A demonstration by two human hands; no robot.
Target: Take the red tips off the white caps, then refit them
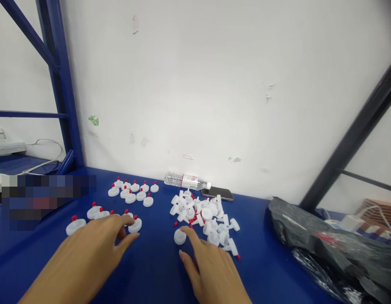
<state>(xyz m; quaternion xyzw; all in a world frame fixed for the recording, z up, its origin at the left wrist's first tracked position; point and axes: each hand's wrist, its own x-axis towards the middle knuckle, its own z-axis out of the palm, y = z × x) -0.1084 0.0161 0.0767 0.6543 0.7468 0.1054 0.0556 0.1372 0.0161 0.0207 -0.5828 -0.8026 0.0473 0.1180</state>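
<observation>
cap group (130, 198) left | cap pile (207, 214) right | bottle (188, 181) behind pile

A: How is it lit?
B: Brightly; the plain white wall (208, 97) is palest mid-frame, and the crumpled dark-grey plastic bag (328, 236) glints lower right.
A: Flaws?
B: Pixelated patch (39, 198) at left; wide-angle stretching towards both edges.
</observation>
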